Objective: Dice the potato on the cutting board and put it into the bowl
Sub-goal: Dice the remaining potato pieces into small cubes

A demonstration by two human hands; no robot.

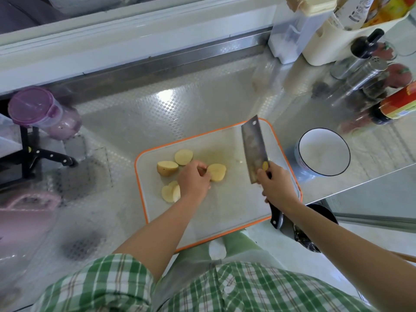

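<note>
Head view looks down on a steel counter where an orange-rimmed cutting board (225,206) lies close to the near edge, toward the right. The potato (216,172) sits on the far left part of the board, cut into four pale chunks that lie near one another: one farthest back, one with its skin showing to the left, a sliced one nearest the person, and one toward the board's middle. The left hand (194,180) reaches over the board with its fingers curled and grips the left edge of that middle chunk, partly covering the sliced one. The right hand (275,185) is wrapped round the dark handle of a cleaver (254,147), whose broad blade points away from the person over the board's right part; whether its edge touches the board is hard to tell from this angle. The bowl (324,152), white with a dark rim, stands just beside the board's right side, near the counter's right edge, and holds no potato. Metal shakers (369,73) and a red-labelled bottle (398,104) crowd the far right corner beside a cream holder (333,41). A purple-lidded container (42,111) stands at the left edge, with a black-handled knife (54,157) below it. A green checked shirt (225,287) fills the bottom of the view.
</note>
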